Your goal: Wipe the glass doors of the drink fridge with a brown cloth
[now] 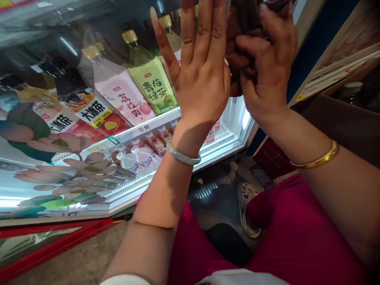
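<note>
My left hand (203, 68), with a pale bangle (183, 154) at its wrist, is raised with its back towards me. Its fingers are stretched out in front of a lit drinks fridge; whether the palm touches anything is hidden. Just to its right, my right hand (269, 66) is closed on a crumpled dark brown cloth (241, 19). A gold bangle (320, 157) circles that arm. Nearest to my left fingers stands a green-labelled tea bottle (153, 81), beside a pink-labelled bottle (124, 94) on the upper shelf.
Further left are bottles with yellow labels (96, 110). Small clear bottles (141, 155) stand on the lower shelf (221, 137). The fridge's red-framed door (64, 246) is at lower left. A brown cardboard box (349, 127) sits at right. Below are a pale clog (246, 207) and dark pink trousers (305, 229).
</note>
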`<control>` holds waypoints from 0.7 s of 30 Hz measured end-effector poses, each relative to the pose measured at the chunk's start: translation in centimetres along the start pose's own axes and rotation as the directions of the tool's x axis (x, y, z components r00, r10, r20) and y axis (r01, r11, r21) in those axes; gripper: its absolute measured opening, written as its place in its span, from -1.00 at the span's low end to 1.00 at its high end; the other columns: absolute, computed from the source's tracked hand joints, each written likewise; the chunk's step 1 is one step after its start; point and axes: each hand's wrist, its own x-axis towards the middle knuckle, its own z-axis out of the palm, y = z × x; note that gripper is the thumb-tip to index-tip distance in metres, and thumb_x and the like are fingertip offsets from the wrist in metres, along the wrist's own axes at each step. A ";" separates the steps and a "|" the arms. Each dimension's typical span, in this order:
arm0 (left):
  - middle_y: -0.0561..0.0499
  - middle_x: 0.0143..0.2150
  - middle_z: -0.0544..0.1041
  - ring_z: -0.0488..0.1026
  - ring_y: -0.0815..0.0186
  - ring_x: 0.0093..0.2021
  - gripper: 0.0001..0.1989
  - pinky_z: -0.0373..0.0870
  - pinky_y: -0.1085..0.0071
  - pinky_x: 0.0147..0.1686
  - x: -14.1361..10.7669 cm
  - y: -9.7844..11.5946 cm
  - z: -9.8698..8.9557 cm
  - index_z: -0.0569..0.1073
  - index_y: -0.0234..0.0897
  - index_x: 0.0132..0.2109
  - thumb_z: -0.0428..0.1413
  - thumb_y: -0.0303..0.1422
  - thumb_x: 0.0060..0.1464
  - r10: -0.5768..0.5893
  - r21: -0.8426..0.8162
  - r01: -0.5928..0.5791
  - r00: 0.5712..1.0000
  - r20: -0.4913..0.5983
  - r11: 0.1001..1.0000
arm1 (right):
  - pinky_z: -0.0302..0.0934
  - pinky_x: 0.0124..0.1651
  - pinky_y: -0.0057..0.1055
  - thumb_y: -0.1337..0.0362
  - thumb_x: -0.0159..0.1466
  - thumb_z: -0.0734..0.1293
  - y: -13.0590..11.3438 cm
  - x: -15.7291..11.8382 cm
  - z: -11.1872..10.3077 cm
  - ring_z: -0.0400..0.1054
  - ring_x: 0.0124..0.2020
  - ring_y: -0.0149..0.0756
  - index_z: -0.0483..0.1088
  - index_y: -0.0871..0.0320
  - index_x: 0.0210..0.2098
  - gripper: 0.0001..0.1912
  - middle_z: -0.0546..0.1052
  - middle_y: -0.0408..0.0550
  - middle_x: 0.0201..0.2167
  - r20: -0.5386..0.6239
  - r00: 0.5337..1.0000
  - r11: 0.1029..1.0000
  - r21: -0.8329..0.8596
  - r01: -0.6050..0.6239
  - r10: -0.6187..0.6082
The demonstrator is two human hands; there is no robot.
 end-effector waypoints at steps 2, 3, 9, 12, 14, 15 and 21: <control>0.45 0.61 0.06 -1.04 0.80 0.37 -0.40 -1.12 0.37 0.34 0.6 -1.0 1.2 0.08 -0.10 0.56 -0.21 -0.30 0.45 0.038 0.053 -0.038 0.999 0.006 0.998 | -0.06 0.60 0.02 0.12 0.53 0.17 -1.4 -1.0 0.4 0.01 0.57 -0.18 0.42 0.00 0.26 -0.60 0.30 -0.16 0.47 0.029 0.999 0.999 0.027 -0.040 0.039; 0.53 0.59 0.06 -1.14 0.94 0.20 -0.41 -1.13 0.44 0.31 1.0 -1.5 1.8 0.07 -0.06 0.56 -0.21 -0.26 0.46 0.051 0.075 -0.053 0.999 0.017 0.996 | -0.07 0.60 0.05 0.13 0.53 0.18 -2.3 -1.1 0.5 0.00 0.58 -0.17 0.43 -0.03 0.25 -0.62 0.32 -0.17 0.46 0.042 0.998 0.998 0.054 -0.044 0.042; 0.20 0.64 0.03 -0.53 0.27 0.66 -0.32 -1.01 0.17 0.45 0.9 -2.0 1.3 0.08 -0.22 0.58 -0.18 -0.43 0.36 0.012 -0.022 -0.011 0.999 0.053 1.000 | -0.10 0.58 0.03 0.02 0.58 0.08 -1.9 1.5 -0.5 0.02 0.57 -0.18 0.40 0.11 0.24 -0.54 0.36 -0.12 0.41 0.016 1.000 0.998 0.063 0.009 -0.010; 0.05 0.64 0.07 -0.34 0.14 0.67 -0.32 -0.83 0.17 0.52 -0.2 -1.0 -0.9 0.11 -0.36 0.57 -0.18 -0.43 0.35 0.017 -0.063 -0.012 0.997 0.073 0.998 | -0.06 0.59 -0.08 0.15 0.55 0.16 -0.4 0.7 0.0 0.06 0.54 -0.25 0.34 0.18 0.29 -0.58 0.30 0.00 0.47 -0.070 0.998 1.000 0.002 0.001 -0.001; 0.04 0.64 0.07 -0.33 0.23 0.67 -0.33 -0.82 0.24 0.50 -0.7 -0.5 -1.9 0.11 -0.34 0.57 -0.19 -0.40 0.38 0.012 -0.041 -0.008 0.996 0.086 0.999 | -0.06 0.60 -0.05 0.24 0.49 0.23 -0.9 -0.7 1.0 0.04 0.54 -0.27 0.31 0.15 0.32 -0.56 0.28 0.03 0.49 -0.109 0.990 0.996 0.013 -0.088 0.089; 0.04 0.64 0.06 -0.31 0.27 0.67 -0.34 -0.84 0.25 0.49 -0.9 -0.4 -2.2 0.11 -0.32 0.57 -0.20 -0.41 0.39 0.001 -0.018 0.001 0.996 0.086 1.000 | -0.05 0.60 -0.02 0.26 0.46 0.25 -1.6 -1.4 1.5 0.04 0.54 -0.27 0.33 0.13 0.31 -0.56 0.29 0.04 0.48 -0.117 0.986 0.992 0.040 -0.116 0.120; 0.14 0.65 -0.05 -0.39 0.37 0.65 -0.34 -0.57 0.20 0.59 -2.7 -1.8 -1.7 0.02 -0.13 0.60 -0.17 -0.35 0.43 -0.030 0.028 0.029 0.999 0.031 0.999 | -0.05 0.61 0.07 0.24 0.47 0.24 -3.7 -1.2 2.2 -0.09 0.59 -0.24 0.40 -0.02 0.25 -0.62 0.37 -0.12 0.43 -0.128 0.982 0.957 0.236 0.169 -0.142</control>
